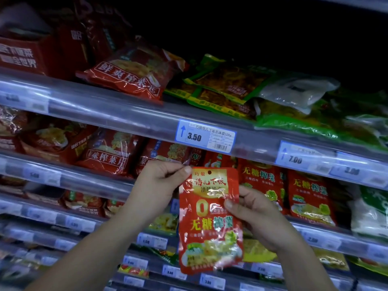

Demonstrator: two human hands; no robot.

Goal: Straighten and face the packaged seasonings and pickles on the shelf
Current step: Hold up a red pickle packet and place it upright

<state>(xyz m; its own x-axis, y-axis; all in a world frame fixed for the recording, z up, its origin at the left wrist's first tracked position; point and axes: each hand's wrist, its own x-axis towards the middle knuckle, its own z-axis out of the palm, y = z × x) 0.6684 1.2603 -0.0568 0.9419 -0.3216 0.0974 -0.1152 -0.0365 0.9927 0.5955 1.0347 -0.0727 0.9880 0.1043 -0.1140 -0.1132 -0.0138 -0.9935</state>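
1. Between your two hands, in front of the middle shelf, hangs the glossy red plastic pickle pouch (210, 219) with yellow lettering, upright and with its printed face toward you. It is off the shelf and held in the air.

2. Your left hand (161, 181) pinches the pouch's top left corner; the thumb and forefinger are closed narrowly on the sealed edge. Your right hand (258, 215) grips the right edge at mid-height, thumb on the front and the other fingers behind. Holding it at two points likely keeps the limp pouch flat, so you can check its face before returning it.

3. Just behind the pouch, on the shelf rail (327, 238), stand matching red pouches (308, 198), upright and facing out; that row is probably where yours belongs.

4. On the shelf above, the red flat pickle bag (130, 74) and the green-edged clear bags (222, 89) lie tilted and overlapping. A white price label marked 3.50 (205, 136) sits on that rail. Through the clear film, the green bags show brownish shredded contents.
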